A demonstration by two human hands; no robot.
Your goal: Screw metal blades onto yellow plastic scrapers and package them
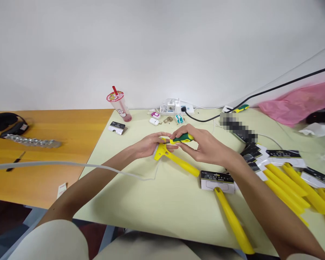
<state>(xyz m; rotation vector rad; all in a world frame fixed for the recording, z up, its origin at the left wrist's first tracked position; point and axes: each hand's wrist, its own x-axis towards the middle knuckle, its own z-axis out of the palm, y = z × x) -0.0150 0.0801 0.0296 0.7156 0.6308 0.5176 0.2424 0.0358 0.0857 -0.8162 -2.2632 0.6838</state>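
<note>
Near the middle of the pale table, my left hand [148,145] grips the head of a yellow scraper [182,163], whose handle slants down to the right. My right hand [206,146] is closed around a screwdriver [184,138] with a green and yellow handle. The screwdriver's shaft points left at the scraper head, close to my left fingers; whether the tip sits in a screw I cannot tell. By the end of the scraper's handle lies a black and white packaging card [217,181]. Just below that card is another yellow handle [233,220].
Several yellow handles [287,187] and black cards lie at the right. Toward the wall are a power strip [176,107], an earbud case [154,121] and a drink cup [122,107]. A pink bag [300,103] rests at the back right. Headphones [7,124] lie on the orange table [78,133].
</note>
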